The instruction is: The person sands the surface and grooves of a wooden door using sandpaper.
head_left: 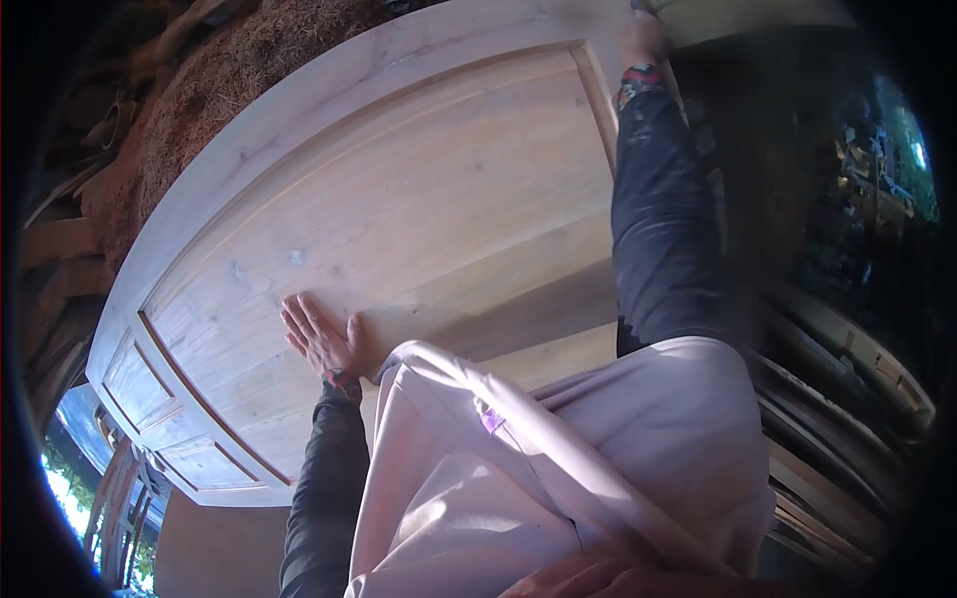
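A large pale wooden door [478, 189] with recessed panels lies in front of me and curves through the wide lens. My left hand [324, 339] rests flat on its wide middle panel, palm down with the fingers spread, holding nothing. At the top of the view, my right arm stretches far out to the door's frame. My right hand [646, 42] is there at the edge of the picture, blurred and closed. A dark bit shows at its fingers, too small and indistinct to name.
Reddish-brown shavings or sawdust [224, 95] lie beyond the door. Stacked boards [817, 498] stand at the right. Wooden pieces [120, 498] lean at the lower left. My loose light-pink clothing [478, 498] hangs close to the door.
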The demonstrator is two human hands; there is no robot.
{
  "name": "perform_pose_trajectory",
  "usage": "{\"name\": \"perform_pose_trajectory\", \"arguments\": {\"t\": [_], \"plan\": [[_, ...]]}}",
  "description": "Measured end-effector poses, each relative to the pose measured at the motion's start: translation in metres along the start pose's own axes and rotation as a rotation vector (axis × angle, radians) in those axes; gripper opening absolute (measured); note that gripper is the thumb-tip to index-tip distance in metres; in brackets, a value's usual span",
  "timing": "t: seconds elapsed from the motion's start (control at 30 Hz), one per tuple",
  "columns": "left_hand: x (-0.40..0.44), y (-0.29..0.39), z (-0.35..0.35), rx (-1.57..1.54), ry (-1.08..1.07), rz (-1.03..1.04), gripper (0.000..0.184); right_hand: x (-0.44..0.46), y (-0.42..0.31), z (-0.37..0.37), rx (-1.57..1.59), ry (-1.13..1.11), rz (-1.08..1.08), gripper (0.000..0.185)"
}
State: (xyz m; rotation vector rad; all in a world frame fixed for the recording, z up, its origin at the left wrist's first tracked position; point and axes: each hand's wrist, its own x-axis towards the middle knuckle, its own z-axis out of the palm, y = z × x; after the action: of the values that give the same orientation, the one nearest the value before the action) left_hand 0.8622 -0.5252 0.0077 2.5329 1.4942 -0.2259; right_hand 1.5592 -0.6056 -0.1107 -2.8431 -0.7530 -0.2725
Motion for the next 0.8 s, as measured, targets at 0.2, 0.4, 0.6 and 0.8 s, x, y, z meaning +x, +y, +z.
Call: {"name": "perform_pose_trajectory", "arguments": {"t": [0.2,0.4,0.6,0.8], "plan": [[0.000,-0.005,0.006,-0.005,0.018,0.023,0.096,-0.083,-0.070,-0.045,0.127,0.191,-0.508,0.038],[0.000,-0.005,0.005,-0.002,0.021,0.024,0.095,-0.096,-0.059,-0.119,-0.290,-0.079,-0.188,0.017],[0.000,-0.002,0.003,-0.001,0.014,0.016,0.094,-0.139,-0.082,-0.092,0.352,0.260,-0.428,0.019],[0.001,0.000,0.001,-0.008,-0.003,0.003,0.093,-0.182,-0.179,-0.101,0.298,0.088,-0.530,0.019]]}}
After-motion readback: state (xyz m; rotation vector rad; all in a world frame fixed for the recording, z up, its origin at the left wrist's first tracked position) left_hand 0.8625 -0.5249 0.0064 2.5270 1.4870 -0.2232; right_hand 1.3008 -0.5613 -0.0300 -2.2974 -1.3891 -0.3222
